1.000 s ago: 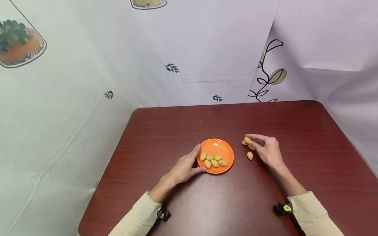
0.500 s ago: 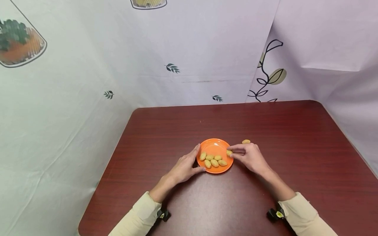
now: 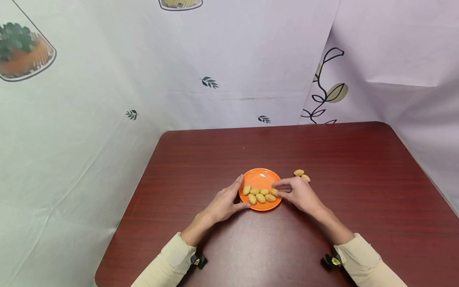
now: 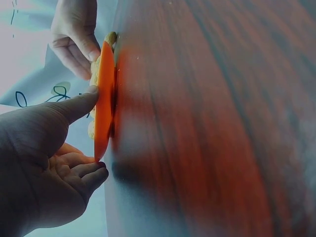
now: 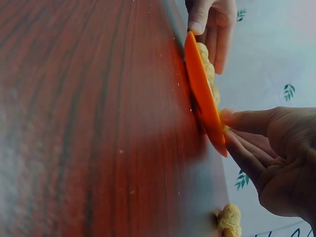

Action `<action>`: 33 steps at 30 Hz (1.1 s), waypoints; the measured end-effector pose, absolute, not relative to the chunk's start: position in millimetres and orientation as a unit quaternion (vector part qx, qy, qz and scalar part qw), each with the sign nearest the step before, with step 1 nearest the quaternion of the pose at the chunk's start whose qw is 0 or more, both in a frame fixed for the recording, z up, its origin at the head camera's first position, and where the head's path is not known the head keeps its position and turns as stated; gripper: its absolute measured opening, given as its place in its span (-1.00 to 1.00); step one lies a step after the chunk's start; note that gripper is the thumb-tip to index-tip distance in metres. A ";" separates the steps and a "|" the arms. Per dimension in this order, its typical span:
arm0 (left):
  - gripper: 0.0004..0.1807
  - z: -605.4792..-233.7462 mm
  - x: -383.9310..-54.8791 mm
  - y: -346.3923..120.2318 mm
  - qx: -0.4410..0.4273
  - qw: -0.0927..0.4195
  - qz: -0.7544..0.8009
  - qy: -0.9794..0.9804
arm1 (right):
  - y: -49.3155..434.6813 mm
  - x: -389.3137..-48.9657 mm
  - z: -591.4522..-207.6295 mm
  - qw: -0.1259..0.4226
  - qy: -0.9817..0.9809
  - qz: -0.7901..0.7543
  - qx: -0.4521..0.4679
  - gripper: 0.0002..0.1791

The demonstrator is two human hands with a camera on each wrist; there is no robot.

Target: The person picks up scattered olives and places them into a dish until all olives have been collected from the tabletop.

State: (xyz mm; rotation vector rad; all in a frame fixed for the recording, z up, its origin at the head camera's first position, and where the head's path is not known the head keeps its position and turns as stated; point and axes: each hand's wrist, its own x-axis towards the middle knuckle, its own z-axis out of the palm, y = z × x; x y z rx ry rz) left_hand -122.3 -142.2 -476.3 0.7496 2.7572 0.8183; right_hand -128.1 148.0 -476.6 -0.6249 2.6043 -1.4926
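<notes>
The right hand [image 3: 301,193] held one peanut [image 3: 274,191] between thumb and fingers, the tips brought close together, at the right side of the orange plate [image 3: 257,177]. The left hand [image 3: 223,204] was spread wide around the left edge of this plate; its thumb and nearly straight fingers touched the rim and, as it seemed, steadied it. The plate stood on the table [image 3: 247,247], and in its near half the other peanuts [image 3: 260,198] lay in two rough rows. Two loose peanuts [image 3: 299,172] lay on the table, just beyond the right hand.

In my judgement, the step in hand was the setting of the held peanut beside the others. Whether it already touched the plate, I could not tell, because the fingers partly covered it. The next move called for a gentle opening of these fingers, without pushing the row.
</notes>
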 end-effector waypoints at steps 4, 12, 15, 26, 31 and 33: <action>0.08 -477.2 -122.3 -142.4 0.253 0.082 0.278 0.923 | 148.2 -128.0 -476.9 0.038 0.850 -0.483 -0.205 -0.73; 0.09 -477.9 -122.4 -142.3 0.257 0.082 0.273 0.923 | 149.8 -127.0 -479.0 0.027 0.841 -0.505 -0.193 -0.75; 0.09 -477.8 -122.3 -142.3 0.255 0.082 0.272 0.924 | 151.1 -127.5 -481.7 0.011 0.831 -0.523 -0.187 -0.76; 0.09 -477.1 -121.9 -141.9 0.252 0.082 0.276 0.924 | 170.6 -130.8 -480.0 -0.045 0.809 -0.572 -0.126 -0.60; 0.09 -477.6 -122.3 -141.8 0.250 0.083 0.274 0.925 | 186.4 -131.3 -477.1 -0.066 0.832 -0.542 -0.102 -0.46; 0.09 -477.7 -122.3 -141.8 0.250 0.082 0.274 0.925 | 193.2 -131.0 -476.2 -0.075 0.845 -0.520 -0.099 -0.41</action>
